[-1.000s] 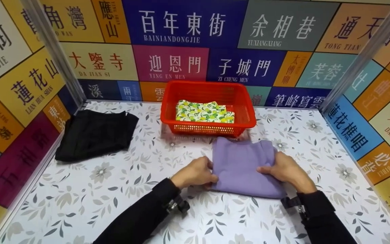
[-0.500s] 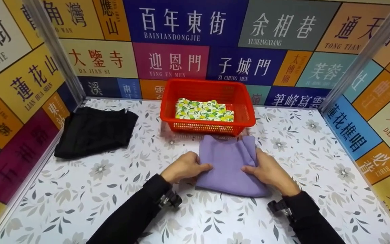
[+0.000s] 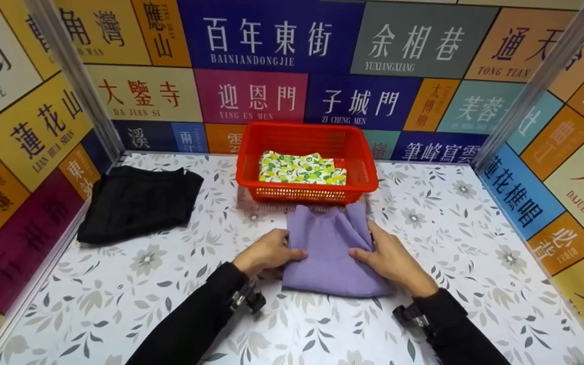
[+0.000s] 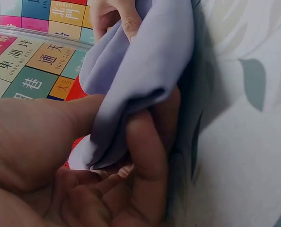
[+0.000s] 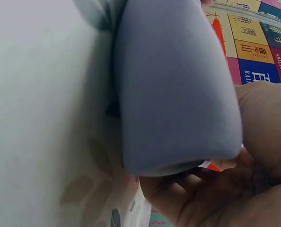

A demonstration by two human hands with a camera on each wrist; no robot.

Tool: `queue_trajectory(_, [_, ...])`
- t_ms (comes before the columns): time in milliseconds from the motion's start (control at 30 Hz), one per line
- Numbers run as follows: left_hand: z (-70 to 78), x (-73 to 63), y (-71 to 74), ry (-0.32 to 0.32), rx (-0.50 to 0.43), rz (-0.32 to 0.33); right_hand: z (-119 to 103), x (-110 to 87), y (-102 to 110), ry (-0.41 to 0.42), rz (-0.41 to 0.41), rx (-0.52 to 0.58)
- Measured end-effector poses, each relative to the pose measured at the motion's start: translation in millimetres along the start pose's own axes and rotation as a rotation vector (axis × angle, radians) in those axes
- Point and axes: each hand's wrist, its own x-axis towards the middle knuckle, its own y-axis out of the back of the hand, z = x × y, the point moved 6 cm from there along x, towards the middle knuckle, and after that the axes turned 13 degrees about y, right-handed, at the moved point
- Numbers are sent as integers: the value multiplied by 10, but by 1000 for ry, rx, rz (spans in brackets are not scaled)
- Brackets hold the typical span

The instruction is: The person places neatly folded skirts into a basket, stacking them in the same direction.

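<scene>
A folded purple garment (image 3: 325, 258) lies in front of the red basket in the head view, its upper right part creased and gathered. My left hand (image 3: 270, 249) grips its left edge, thumb on top. The left wrist view shows the fingers (image 4: 147, 161) tucked under the layered cloth edge. On the other side, my right hand (image 3: 391, 257) holds the right edge, thumb on top. Curled fingers of that hand reach beneath the thick fold of the garment (image 5: 176, 90) in the right wrist view; their tips are partly hidden.
Behind the garment stands a red plastic basket (image 3: 307, 193) holding a folded cloth with a lemon print (image 3: 299, 170). Folded black clothing (image 3: 140, 203) lies at the left on the floral-patterned surface (image 3: 145, 309). Panels with printed signs (image 3: 266, 45) enclose the back and both sides.
Both hands have shifted the purple garment to the left, so it now lies more directly before the basket. Its upper right part has become more gathered. The basket and black clothing stay in place.
</scene>
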Motion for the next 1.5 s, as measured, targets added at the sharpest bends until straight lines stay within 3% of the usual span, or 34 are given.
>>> queue_trajectory(133, [-52, -21, -34, 51, 0, -13, 17, -61, -48, -35, 5, 47])
queue_trajectory(267, [-47, -52, -1, 56, 20, 0, -4, -90, -69, -52, 6, 93])
queue_trajectory(533, [-81, -40, 108, 60, -48, -28, -96, -34, -77, 9, -18, 117])
queue_trajectory(667, [-60, 10, 118, 25, -96, -67, -62, -16, -38, -39, -19, 164])
queue_trajectory(767, [-59, 19, 134, 13, -98, -53, -46, -18, -50, -84, -15, 215])
queue_trajectory(900, [-128, 19, 179, 42, -94, 0, -34, -33, -160, -138, -20, 311])
queue_trajectory(1133, [-181, -31, 260, 78, -122, -35, -42, -13, -284, -203, -17, 442])
queue_trajectory(1267, [-67, -95, 354, 27, -104, -62, -106, 30, -195, -200, -8, 466])
queue_trajectory(1433, [116, -194, 431, -82, -138, -130, -225, 48, 50, -173, 17, 509])
queue_trajectory(1500, [161, -248, 478, -108, -142, -126, -295, 72, 132, -156, 17, 530])
